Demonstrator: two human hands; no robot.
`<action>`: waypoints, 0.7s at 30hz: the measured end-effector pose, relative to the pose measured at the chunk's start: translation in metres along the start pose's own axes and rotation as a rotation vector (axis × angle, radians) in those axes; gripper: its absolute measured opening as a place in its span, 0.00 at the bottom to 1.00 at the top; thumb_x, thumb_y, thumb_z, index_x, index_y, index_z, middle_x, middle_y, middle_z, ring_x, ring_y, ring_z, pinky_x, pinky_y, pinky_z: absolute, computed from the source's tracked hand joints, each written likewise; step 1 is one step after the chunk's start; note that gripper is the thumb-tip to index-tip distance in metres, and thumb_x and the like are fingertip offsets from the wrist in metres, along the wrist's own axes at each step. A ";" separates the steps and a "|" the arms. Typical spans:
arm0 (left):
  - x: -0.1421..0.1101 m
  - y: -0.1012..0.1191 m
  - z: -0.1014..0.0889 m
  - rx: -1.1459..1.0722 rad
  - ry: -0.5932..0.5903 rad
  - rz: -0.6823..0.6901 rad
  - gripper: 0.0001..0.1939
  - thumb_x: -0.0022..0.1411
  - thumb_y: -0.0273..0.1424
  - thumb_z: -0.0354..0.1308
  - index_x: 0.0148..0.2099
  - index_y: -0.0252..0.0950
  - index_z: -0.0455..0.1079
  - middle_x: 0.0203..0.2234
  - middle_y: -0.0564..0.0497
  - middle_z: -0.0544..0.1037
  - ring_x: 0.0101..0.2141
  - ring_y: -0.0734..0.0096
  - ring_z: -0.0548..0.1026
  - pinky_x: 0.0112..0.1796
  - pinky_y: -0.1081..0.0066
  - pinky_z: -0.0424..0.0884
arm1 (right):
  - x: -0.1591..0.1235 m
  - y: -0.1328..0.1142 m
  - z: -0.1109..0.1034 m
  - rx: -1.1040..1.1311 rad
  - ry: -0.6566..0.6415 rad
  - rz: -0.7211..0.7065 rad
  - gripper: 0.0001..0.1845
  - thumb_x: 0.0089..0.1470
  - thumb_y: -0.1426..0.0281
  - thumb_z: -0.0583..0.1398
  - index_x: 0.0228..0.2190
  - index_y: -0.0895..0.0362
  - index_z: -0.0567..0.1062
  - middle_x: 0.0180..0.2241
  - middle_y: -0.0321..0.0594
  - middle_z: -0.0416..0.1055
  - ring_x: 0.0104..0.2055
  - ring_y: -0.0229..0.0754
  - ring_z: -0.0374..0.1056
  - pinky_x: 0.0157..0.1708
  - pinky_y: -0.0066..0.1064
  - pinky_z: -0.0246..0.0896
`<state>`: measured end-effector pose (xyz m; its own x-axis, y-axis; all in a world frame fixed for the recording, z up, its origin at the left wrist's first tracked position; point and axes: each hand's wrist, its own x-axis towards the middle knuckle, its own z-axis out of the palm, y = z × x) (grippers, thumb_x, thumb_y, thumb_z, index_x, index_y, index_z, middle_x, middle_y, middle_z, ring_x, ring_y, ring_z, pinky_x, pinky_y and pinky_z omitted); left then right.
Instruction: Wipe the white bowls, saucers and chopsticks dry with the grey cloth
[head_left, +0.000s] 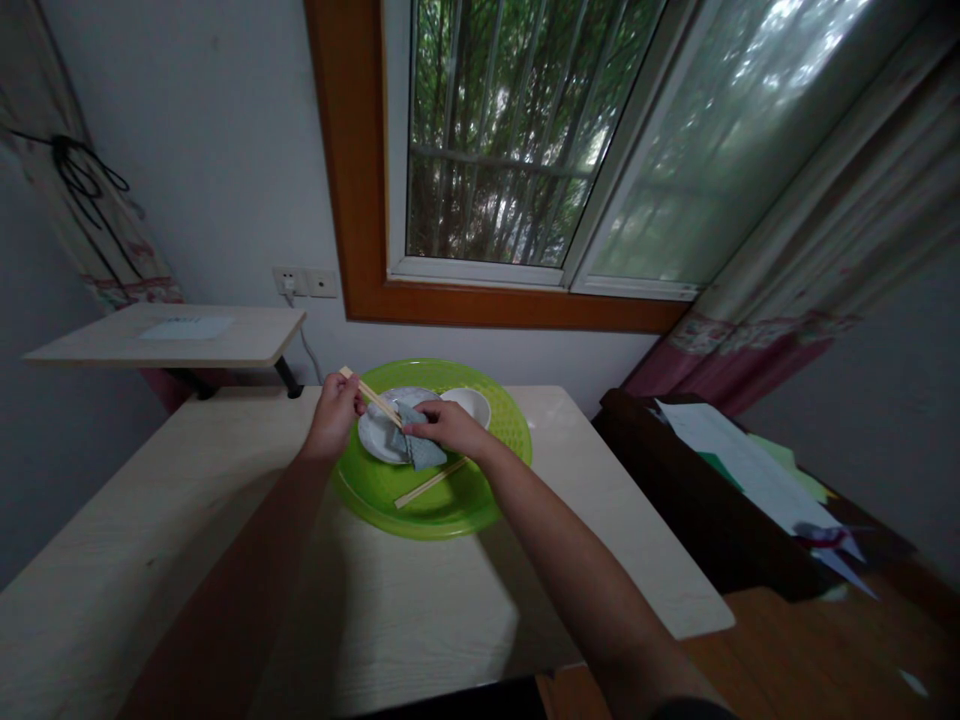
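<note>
My left hand (337, 410) is closed on the upper end of a light wooden chopstick (373, 396), possibly a pair held together. The chopstick slants down to the right into a grey-blue cloth (422, 452), which my right hand (448, 425) pinches around its lower end. Both hands are over a round green plastic tray (450, 522). Beneath the cloth sits a pale patterned plate (375, 436), partly covered. A white bowl (474, 403) stands behind my right hand. Another chopstick (430, 484) lies on the tray's near side, its far end reaching under my right wrist.
The tray rests on a pale wooden table (420, 610). A small raised shelf (172, 335) with a paper on it stands at the back left. Wall and window (510, 140) are behind. Papers (735, 460) lie on a dark piece of furniture to the right.
</note>
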<state>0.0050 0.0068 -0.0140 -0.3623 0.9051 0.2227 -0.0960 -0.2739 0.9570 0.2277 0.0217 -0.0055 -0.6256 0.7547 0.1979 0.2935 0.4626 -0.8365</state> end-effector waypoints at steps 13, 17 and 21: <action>0.005 0.005 -0.002 -0.341 0.214 -0.040 0.16 0.63 0.35 0.62 0.33 0.39 0.56 0.21 0.61 0.62 0.18 0.82 0.60 0.20 0.79 0.54 | -0.001 0.005 -0.006 -0.085 0.079 -0.030 0.16 0.54 0.57 0.65 0.34 0.58 0.80 0.27 0.33 0.70 0.29 0.36 0.61 0.28 0.27 0.50; 0.007 0.007 -0.003 -0.406 0.274 -0.043 0.14 0.65 0.32 0.60 0.34 0.39 0.55 0.20 0.61 0.62 0.18 0.82 0.61 0.20 0.79 0.54 | -0.001 0.005 -0.009 -0.099 0.148 0.000 0.17 0.54 0.57 0.65 0.38 0.58 0.81 0.29 0.34 0.73 0.29 0.36 0.63 0.29 0.27 0.51; 0.007 0.008 -0.005 -0.437 0.321 -0.038 0.13 0.66 0.31 0.58 0.35 0.40 0.55 0.20 0.61 0.61 0.17 0.81 0.60 0.20 0.79 0.54 | -0.003 -0.001 -0.015 -0.195 0.244 0.022 0.15 0.54 0.59 0.65 0.37 0.58 0.81 0.28 0.34 0.74 0.29 0.37 0.64 0.29 0.27 0.51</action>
<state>-0.0031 0.0092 -0.0061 -0.6093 0.7910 0.0557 -0.4663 -0.4142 0.7817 0.2404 0.0257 0.0019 -0.4320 0.8442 0.3172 0.4535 0.5074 -0.7327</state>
